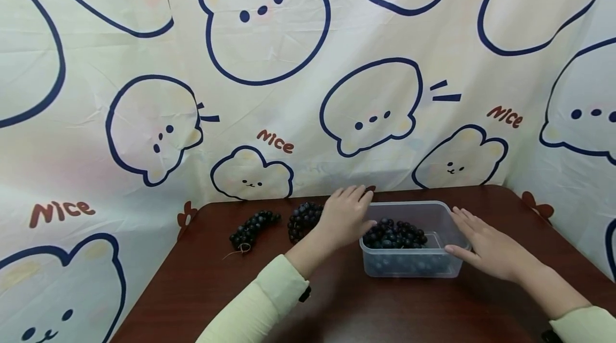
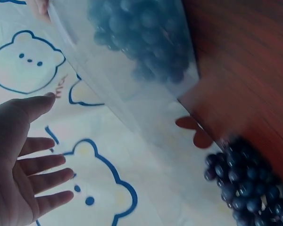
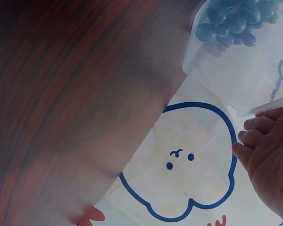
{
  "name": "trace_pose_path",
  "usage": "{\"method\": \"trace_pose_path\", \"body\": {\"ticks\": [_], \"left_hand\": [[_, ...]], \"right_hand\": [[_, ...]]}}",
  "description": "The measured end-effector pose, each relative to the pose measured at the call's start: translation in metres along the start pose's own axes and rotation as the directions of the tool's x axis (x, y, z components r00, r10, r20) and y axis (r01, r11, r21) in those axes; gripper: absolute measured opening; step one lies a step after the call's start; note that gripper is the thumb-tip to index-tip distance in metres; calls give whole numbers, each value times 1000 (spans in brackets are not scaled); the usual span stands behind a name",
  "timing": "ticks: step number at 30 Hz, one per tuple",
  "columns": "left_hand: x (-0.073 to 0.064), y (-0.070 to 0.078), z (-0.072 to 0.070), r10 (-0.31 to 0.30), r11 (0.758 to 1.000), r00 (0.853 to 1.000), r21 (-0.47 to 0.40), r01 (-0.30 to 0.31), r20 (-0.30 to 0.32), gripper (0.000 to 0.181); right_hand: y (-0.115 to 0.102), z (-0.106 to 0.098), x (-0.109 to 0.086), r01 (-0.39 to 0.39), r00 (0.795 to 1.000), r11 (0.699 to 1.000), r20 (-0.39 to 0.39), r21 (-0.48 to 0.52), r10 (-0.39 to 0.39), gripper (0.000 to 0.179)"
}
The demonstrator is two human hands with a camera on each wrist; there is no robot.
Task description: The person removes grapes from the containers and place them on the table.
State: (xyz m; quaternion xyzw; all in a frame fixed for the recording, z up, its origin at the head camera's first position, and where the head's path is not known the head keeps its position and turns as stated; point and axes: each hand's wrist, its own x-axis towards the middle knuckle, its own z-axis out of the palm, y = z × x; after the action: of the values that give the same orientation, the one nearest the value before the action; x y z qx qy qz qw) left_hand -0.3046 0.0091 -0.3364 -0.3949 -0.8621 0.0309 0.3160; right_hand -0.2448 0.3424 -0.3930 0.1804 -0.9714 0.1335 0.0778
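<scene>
A clear plastic box (image 1: pixel 435 213) stands on the table with dark grapes (image 1: pixel 393 233) piled in its left part. My right hand (image 1: pixel 493 246) lies along the box's right end, fingers straight, thumb close to the front corner. In the right wrist view, the fingers (image 3: pixel 258 126) are right at the box wall. My left hand (image 1: pixel 344 217) hovers by the box's left end. Its fingers (image 2: pixel 49 162) are spread with nothing in them, and the left wrist view shows a gap to the box. Left of that hand is a bunch of dark grapes (image 1: pixel 303 217), partly hidden by it.
Another dark grape bunch (image 1: pixel 252 229), its stem tied with a thin string, lies farther left on the brown wooden table (image 1: pixel 375 311). A cloth printed with cartoon bears (image 1: pixel 264 27) hangs right behind the table's back edge.
</scene>
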Motion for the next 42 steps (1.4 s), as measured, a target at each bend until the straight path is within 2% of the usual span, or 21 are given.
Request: {"method": "trace_pose_path", "body": {"ticks": [5,9,12,16,20,26,28,32,36,42], "left_hand": [[11,15,6,33,999,995,-1,-33,91,62],[19,24,12,57,998,984,-36,-51,171,61],[23,28,16,32,990,964,-140,5,263,61],[28,31,22,-8,953,928,-278,120,372,61],[32,33,29,10,934,901,-325,146,433,57],[36,34,38,55,889,859,-417,190,509,54],[37,34,41,68,882,847,-429,196,528,54],[41,36,47,97,883,826,-431,186,555,52],[44,38,51,113,886,819,-430,173,562,51],[48,41,55,123,887,799,-426,177,588,48]], "right_hand": [[0,1,0,1,1000,1000,-7,-9,-1,88],[0,0,-1,-5,1000,1000,-5,-3,5,89],[-1,0,-1,-8,1000,1000,-1,-4,8,89],[-1,2,0,-8,1000,1000,-5,-10,8,89],[-1,2,0,-7,1000,1000,-8,-9,6,89],[0,3,0,-8,1000,1000,-8,-10,8,89],[0,3,0,-7,1000,1000,-10,-12,7,89],[0,2,0,-5,1000,1000,-14,-14,5,89],[0,2,0,-8,1000,1000,-14,-13,8,89],[1,3,0,-14,1000,1000,-6,-3,14,90]]}}
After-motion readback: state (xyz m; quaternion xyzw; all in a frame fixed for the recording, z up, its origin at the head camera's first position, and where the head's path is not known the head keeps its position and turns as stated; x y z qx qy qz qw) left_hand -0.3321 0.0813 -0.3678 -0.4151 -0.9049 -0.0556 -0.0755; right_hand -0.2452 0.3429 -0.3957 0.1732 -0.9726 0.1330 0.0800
